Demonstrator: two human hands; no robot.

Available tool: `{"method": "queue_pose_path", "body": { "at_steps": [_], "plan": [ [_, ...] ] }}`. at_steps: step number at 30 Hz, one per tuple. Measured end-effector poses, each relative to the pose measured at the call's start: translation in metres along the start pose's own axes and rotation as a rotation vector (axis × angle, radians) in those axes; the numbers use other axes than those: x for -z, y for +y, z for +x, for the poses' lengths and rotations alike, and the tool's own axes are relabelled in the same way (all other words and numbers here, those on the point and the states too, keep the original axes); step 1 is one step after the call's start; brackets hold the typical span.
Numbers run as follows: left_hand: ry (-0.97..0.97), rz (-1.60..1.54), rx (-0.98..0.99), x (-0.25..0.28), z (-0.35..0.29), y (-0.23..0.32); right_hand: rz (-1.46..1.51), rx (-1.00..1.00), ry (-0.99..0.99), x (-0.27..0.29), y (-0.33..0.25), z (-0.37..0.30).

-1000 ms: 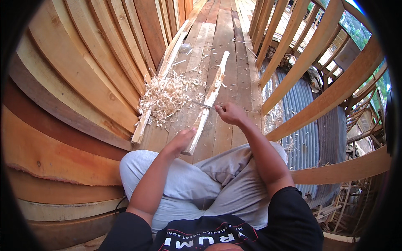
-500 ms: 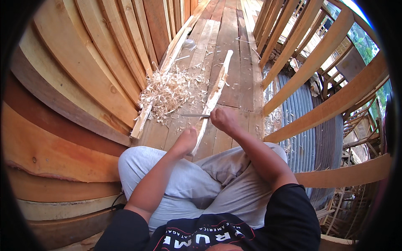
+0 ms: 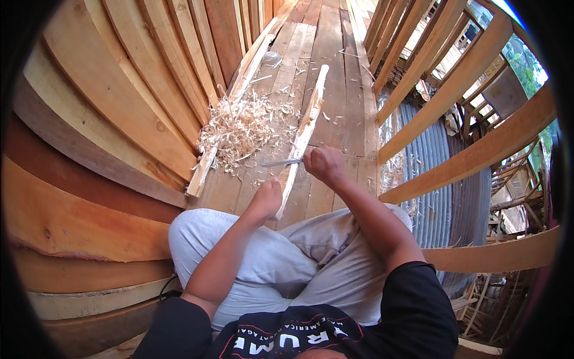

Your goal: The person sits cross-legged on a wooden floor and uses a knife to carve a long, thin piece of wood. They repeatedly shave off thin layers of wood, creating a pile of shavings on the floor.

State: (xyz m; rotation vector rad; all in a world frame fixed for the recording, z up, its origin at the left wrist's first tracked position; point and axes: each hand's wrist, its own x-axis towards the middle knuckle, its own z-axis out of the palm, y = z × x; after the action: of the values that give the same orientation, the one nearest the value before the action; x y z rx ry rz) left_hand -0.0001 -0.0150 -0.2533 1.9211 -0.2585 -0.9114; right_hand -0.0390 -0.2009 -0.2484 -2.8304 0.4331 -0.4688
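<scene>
Nearest, below both hands: folded legs in light grey trousers (image 3: 239, 239), close behind the stick's near end, so little room toward the body. Left of the hands, a wall of upright tan and reddish-brown wooden boards (image 3: 89, 90) closes that side; right of them, a railing of spaced tan wooden slats (image 3: 421, 110) marks the edge. Bare floor between right hand and railing; most open room straight ahead.

Left hand (image 3: 267, 198) lower, closed at the near part of a long, pale, rough-shaved wooden stick (image 3: 306, 130), fingers mostly hidden. Right hand (image 3: 323, 163) farther out, right of the stick, fist around the handle of a thin grey metal knife (image 3: 281, 162); handle hidden. Blade points left, crosses over the stick just beyond the left hand; contact can't be told. Both forearms angle inward. Stick slants away and slightly right, far end well past both hands.

Surface: brown wooden plank floor (image 3: 350, 119). Heap of curly, cream wood shavings (image 3: 236, 134) beyond and left of the left hand, on and beside a pale wooden strip (image 3: 202, 175) along the wall. Past the railing, right: grey corrugated metal sheets (image 3: 427, 167); farther, green foliage (image 3: 527, 69).
</scene>
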Motion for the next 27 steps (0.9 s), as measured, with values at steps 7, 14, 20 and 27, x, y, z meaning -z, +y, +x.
{"method": "queue_pose_path", "body": {
  "at_steps": [7, 14, 20, 27],
  "plan": [
    [0.007, -0.006, 0.034, 0.002, -0.004, 0.004, 0.017, 0.057, 0.041, -0.008, 0.013, 0.010],
    [-0.011, -0.076, 0.046, 0.003, -0.007, 0.016, 0.020, 0.032, 0.208, -0.020, 0.022, 0.018],
    [0.068, 0.074, -0.078, 0.003, 0.013, -0.011, 0.025, 0.017, 0.166, -0.012, 0.016, 0.026],
    [-0.074, -0.193, 0.022, -0.003, -0.012, 0.015, 0.005, -0.040, 0.156, -0.017, 0.016, 0.028]
  ]
}}
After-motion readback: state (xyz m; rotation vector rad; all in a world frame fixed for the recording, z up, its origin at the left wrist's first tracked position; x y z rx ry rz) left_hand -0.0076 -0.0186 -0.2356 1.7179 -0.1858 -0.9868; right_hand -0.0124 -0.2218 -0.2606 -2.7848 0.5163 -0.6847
